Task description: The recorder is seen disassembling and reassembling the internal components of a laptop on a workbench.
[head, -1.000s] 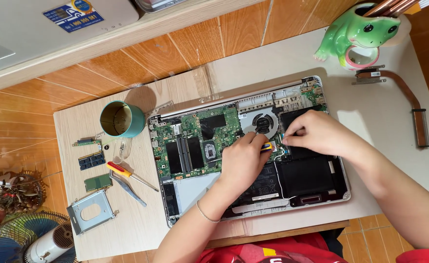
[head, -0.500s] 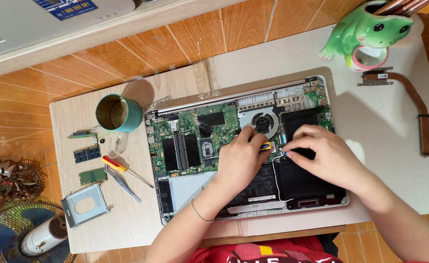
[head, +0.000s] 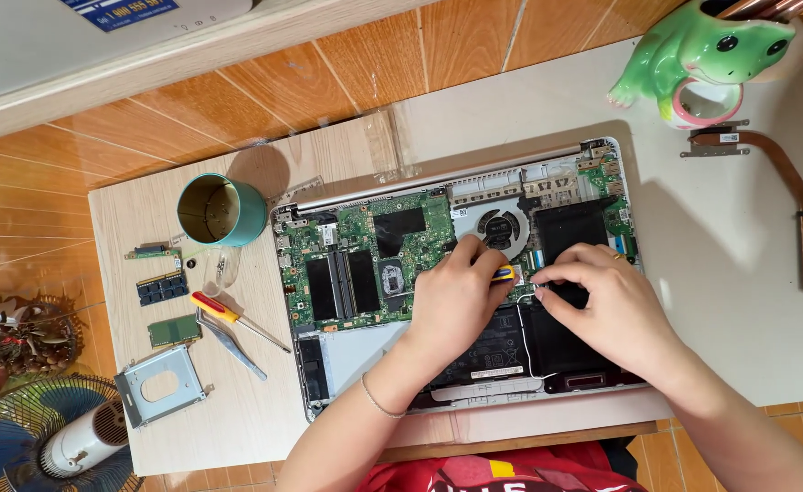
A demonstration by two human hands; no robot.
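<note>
Bright, even daylight, soft shadows left of the green cup (head: 220, 210) and frog figurine (head: 711, 55), sharp focus throughout

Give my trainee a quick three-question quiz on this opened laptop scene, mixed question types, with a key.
1. True or false: both hands, the left hand and the right hand, are over the opened silver laptop.
2. What lies nearest the red-and-yellow-handled screwdriver?
A. green frog-shaped ceramic holder
B. grey metal tweezers
C. copper heat pipe
3. Fill in: the teal cylindrical cup stands to the ____ of the laptop in the picture.

Key: 1 true; 2 B; 3 left.
</note>
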